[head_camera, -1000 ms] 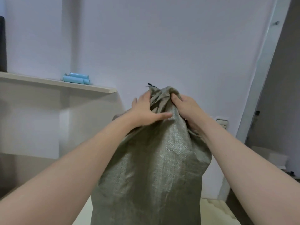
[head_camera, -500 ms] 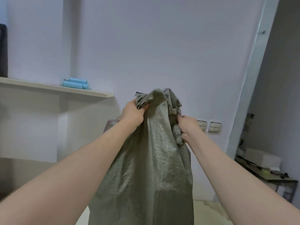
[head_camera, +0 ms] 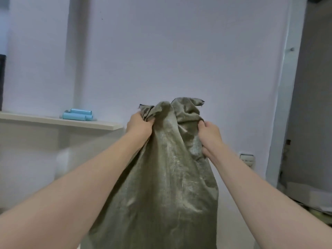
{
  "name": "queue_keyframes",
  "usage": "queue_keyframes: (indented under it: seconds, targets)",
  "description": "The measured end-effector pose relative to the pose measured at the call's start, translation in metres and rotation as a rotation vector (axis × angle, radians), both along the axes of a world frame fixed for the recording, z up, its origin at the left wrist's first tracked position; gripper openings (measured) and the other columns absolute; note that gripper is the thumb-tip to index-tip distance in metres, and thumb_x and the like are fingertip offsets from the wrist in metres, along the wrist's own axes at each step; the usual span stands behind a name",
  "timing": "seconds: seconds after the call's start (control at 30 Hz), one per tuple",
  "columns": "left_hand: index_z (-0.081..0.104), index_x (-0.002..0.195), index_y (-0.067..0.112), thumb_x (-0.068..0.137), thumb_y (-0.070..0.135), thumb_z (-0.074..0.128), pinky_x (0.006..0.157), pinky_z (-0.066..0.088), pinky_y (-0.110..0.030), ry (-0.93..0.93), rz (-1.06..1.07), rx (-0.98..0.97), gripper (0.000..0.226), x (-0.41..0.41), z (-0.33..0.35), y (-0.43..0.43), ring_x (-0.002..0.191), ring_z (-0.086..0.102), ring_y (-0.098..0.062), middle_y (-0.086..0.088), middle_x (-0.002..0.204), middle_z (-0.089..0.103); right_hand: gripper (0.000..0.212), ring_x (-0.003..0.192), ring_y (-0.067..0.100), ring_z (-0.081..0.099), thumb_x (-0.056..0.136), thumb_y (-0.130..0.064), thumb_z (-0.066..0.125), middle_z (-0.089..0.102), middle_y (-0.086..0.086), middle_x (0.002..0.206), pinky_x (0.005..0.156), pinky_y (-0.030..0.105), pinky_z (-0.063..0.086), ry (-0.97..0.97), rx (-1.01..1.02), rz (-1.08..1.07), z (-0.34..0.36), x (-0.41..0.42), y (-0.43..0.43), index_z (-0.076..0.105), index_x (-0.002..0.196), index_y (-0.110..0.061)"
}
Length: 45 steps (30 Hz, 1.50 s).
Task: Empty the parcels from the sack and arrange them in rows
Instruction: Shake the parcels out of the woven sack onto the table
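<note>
A grey-green woven sack (head_camera: 161, 177) hangs in front of me, held up at arm's length, its bunched top end at the height of my hands. My left hand (head_camera: 139, 125) grips the bunched fabric on the left side of that end. My right hand (head_camera: 209, 134) grips a fold on the right side, a little lower. The sack's lower part runs out of the bottom of the view. No parcels are in view.
A pale shelf (head_camera: 59, 120) on the left wall carries light blue rolls (head_camera: 78, 115). A wall switch (head_camera: 248, 159) sits right of the sack. A doorway with a cluttered table (head_camera: 309, 196) opens at the far right. Pale floor shows below.
Both hands have moved apart along the sack's top, the right one lifted higher than half a second ago. The sack is raised and spread wider; the view tilted upward.
</note>
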<state>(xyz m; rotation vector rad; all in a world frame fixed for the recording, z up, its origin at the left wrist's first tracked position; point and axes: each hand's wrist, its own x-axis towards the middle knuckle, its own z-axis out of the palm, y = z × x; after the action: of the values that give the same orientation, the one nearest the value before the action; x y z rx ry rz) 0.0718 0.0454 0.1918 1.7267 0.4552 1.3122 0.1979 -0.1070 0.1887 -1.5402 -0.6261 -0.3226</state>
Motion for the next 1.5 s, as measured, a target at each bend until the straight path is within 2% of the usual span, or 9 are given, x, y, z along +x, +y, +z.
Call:
queue_keyframes:
  seconds: [0.13,0.23,0.4,0.57,0.67,0.9,1.07,1.33,1.5]
  targets:
    - [0.054,0.126,0.015,0.090,0.027,0.063,0.095,0.050,-0.039,0.223,-0.106,-0.012,0.039,0.005,-0.014,0.004,0.104,0.060,-0.028,-0.005,0.113,0.065,0.097,0.132,0.017,0.040,0.076,-0.074,0.060,0.032,-0.004,0.148,0.111,0.043,0.036,0.044,-0.049,0.343,-0.011,-0.007,-0.007,0.017,0.152,-0.030]
    - [0.049,0.126,0.002,0.071,0.029,0.068,0.073,0.053,-0.034,0.323,-0.264,-0.119,0.065,-0.004,-0.001,-0.011,0.091,0.064,-0.030,-0.015,0.104,0.065,0.132,0.149,0.017,0.021,0.050,-0.086,0.070,0.015,-0.008,0.163,0.119,0.048,0.025,-0.274,-0.356,0.316,-0.015,-0.023,0.008,-0.003,0.152,-0.043]
    - [0.058,0.109,0.008,0.088,0.032,0.054,0.076,0.048,-0.034,0.424,-0.494,-0.052,0.032,-0.019,0.006,-0.025,0.086,0.062,-0.025,-0.014,0.102,0.065,0.068,0.114,0.014,0.059,0.068,-0.050,0.082,0.064,-0.010,0.121,0.100,0.037,0.047,-0.354,-0.440,0.260,-0.019,-0.041,0.012,0.051,0.127,-0.033]
    - [0.029,0.150,0.028,0.063,0.084,0.062,0.113,0.036,-0.046,0.728,-0.231,0.251,0.109,-0.049,-0.011,-0.012,0.137,0.040,-0.028,-0.005,0.155,0.034,0.028,0.101,0.024,0.064,0.088,-0.036,0.067,0.072,0.004,0.108,0.089,0.038,0.051,-0.233,-0.356,0.036,-0.024,-0.046,0.002,0.070,0.108,-0.018]
    - [0.022,0.154,0.022,0.077,0.069,0.064,0.116,0.030,-0.040,0.876,-0.119,0.227,0.100,-0.069,-0.039,-0.004,0.141,0.035,-0.029,-0.006,0.157,0.032,0.029,0.089,0.022,0.065,0.091,-0.033,0.068,0.070,0.005,0.108,0.082,0.036,0.055,0.119,-0.213,0.159,-0.028,-0.045,-0.001,0.066,0.113,-0.014]
    - [0.054,0.135,0.012,0.104,0.032,0.046,0.082,0.037,-0.030,0.103,-0.192,-0.374,0.037,-0.061,-0.057,-0.010,0.099,0.051,-0.025,-0.014,0.125,0.059,0.017,0.097,0.032,0.069,0.092,-0.005,0.065,0.069,0.019,0.108,0.088,0.048,0.057,0.326,0.310,0.352,-0.022,-0.061,-0.003,0.064,0.109,-0.008]
    - [0.065,0.096,0.030,0.102,0.024,0.049,0.085,0.052,-0.033,-0.301,-0.267,-0.171,0.018,-0.051,0.000,-0.033,0.097,0.064,-0.022,0.003,0.098,0.069,0.032,0.114,0.036,0.063,0.095,-0.004,0.060,0.066,0.022,0.123,0.095,0.049,0.054,0.189,0.690,0.507,0.019,-0.056,-0.013,0.059,0.126,-0.005]
    - [0.059,0.102,0.014,0.095,0.037,0.054,0.076,0.049,-0.036,0.145,-0.105,-0.179,0.025,-0.027,-0.020,-0.018,0.081,0.061,-0.025,-0.008,0.087,0.063,0.028,0.087,0.026,0.069,0.093,-0.017,0.065,0.071,0.017,0.105,0.086,0.042,0.058,0.267,0.206,0.244,0.011,-0.036,-0.032,0.062,0.118,-0.003]
    - [0.003,0.149,0.045,0.075,0.068,0.068,0.115,0.032,-0.045,0.032,-0.307,0.046,0.101,-0.028,-0.037,-0.022,0.140,0.034,-0.018,0.007,0.159,0.021,0.055,0.080,0.025,0.066,0.088,-0.057,0.061,0.068,0.011,0.091,0.065,0.033,0.056,0.398,-0.010,0.155,-0.017,-0.043,-0.034,0.061,0.105,-0.005]
